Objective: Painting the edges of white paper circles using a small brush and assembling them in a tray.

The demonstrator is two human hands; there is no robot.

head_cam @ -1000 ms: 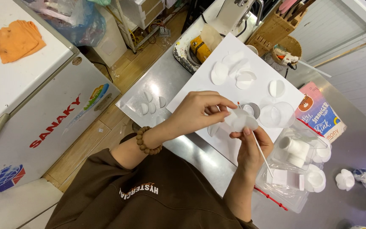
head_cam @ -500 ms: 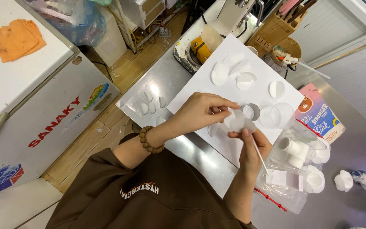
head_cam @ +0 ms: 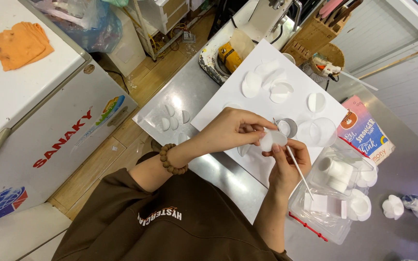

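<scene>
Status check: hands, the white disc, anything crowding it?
Left hand pinching small white round disc. Right hand steadying it, thin white stick in its grip. Metal ring lies just behind, on white sheet.

Over a large white sheet (head_cam: pixel 267 72) on a steel table (head_cam: pixel 185 92), the left hand (head_cam: pixel 231 129) pinches a small white round pad (head_cam: pixel 273 140) that the right hand (head_cam: pixel 289 164) also grips, with a thin white stick (head_cam: pixel 300 173) held along its fingers. More white rounds (head_cam: pixel 267 79) lie on the sheet. A clear plastic bag (head_cam: pixel 332 212) with white pieces sits just beside the right hand. A wooden bead bracelet (head_cam: pixel 169 159) circles the left wrist.
</scene>
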